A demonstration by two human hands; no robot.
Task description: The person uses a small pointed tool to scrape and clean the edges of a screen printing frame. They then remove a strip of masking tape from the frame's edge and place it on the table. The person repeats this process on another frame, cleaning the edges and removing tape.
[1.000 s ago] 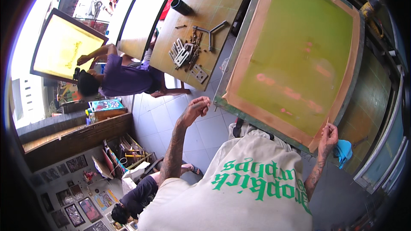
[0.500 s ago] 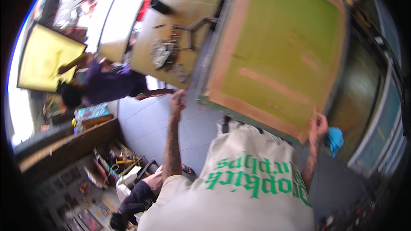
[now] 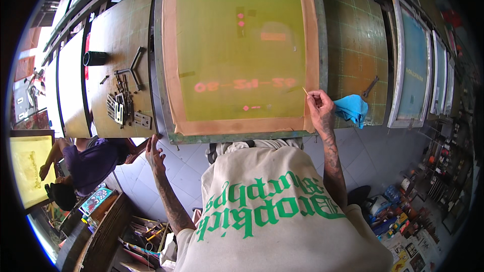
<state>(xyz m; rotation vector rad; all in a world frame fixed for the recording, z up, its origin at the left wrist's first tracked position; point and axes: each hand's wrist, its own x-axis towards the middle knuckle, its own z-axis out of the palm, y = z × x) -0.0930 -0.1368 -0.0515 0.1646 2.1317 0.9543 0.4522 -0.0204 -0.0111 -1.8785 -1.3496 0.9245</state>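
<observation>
A large green-yellow screen (image 3: 227, 55) with a brown taped border and pink markings lies before me in a dark frame. My right hand (image 3: 320, 108) pinches a thin wooden stick (image 3: 305, 91) at the screen's lower right corner. Just right of it, a blue cloth (image 3: 353, 108) hangs over the edge of the right-hand board. My left hand (image 3: 156, 153), fingers apart and holding nothing visible, is near the lower left corner, by the edge of the left board (image 3: 101, 30). On that board are a black cylinder (image 3: 95, 58), a Y-shaped wrench (image 3: 136, 68) and several metal parts (image 3: 121, 106).
A co-worker in purple (image 3: 91, 161) crouches at the lower left by a yellow screen (image 3: 22, 161). A wrench (image 3: 369, 86) lies on the right board (image 3: 353, 30). Aluminum-framed screens (image 3: 408, 65) line the right side. Wooden bins (image 3: 101, 231) and clutter (image 3: 393, 206) sit lower down.
My view has swung round, putting the screen upright in the middle. My left hand's fingers have loosened and spread. The stick stays in my right hand.
</observation>
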